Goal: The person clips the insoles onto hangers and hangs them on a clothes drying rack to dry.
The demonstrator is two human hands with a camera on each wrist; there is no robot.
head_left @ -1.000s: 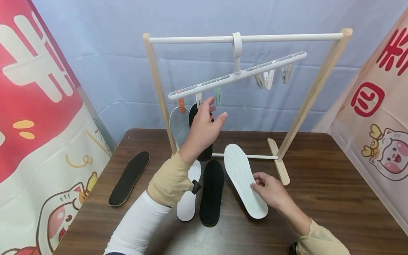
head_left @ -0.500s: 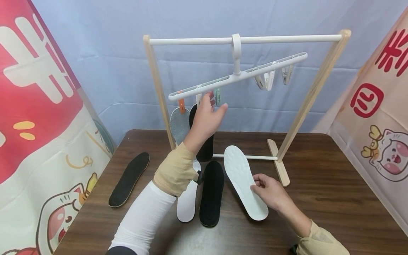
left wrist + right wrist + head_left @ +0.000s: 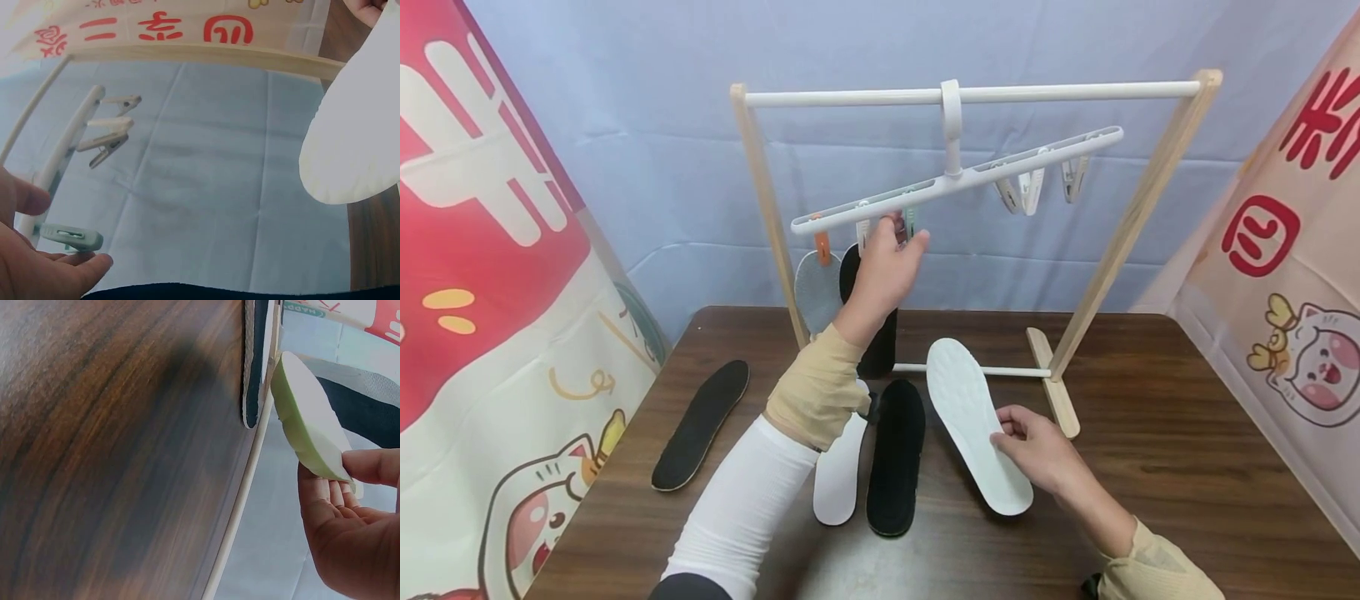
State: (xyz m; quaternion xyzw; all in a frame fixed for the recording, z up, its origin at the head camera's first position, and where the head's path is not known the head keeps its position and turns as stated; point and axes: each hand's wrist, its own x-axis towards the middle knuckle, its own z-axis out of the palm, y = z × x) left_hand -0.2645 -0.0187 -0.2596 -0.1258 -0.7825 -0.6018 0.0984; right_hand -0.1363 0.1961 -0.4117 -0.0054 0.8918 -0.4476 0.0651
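My right hand (image 3: 1033, 446) pinches the edge of a white insole (image 3: 973, 425), which is held tilted over the table. In the right wrist view the thumb lies on one face of this insole (image 3: 312, 419), and its side edge looks pale green. My left hand (image 3: 883, 271) is raised under the white clip hanger (image 3: 925, 193), beside a green clip (image 3: 911, 221). In the left wrist view its fingers lie straight right at the green clip (image 3: 72, 237), while the thumb stands apart from it. A grey insole (image 3: 817, 287) and a black insole (image 3: 880, 346) hang to the left, partly behind that hand.
An orange clip (image 3: 823, 247) holds the grey insole. Several pale clips (image 3: 1030, 190) hang on the hanger's right half. The hanger hooks onto a wood-and-white rack (image 3: 1075, 90). On the brown table (image 3: 1187, 433) lie black insoles (image 3: 895, 458) (image 3: 702, 425) and a white one (image 3: 837, 479).
My left hand has risen slightly and its fingers have come up to the green clip. My right hand and the white insole have stayed nearly still.
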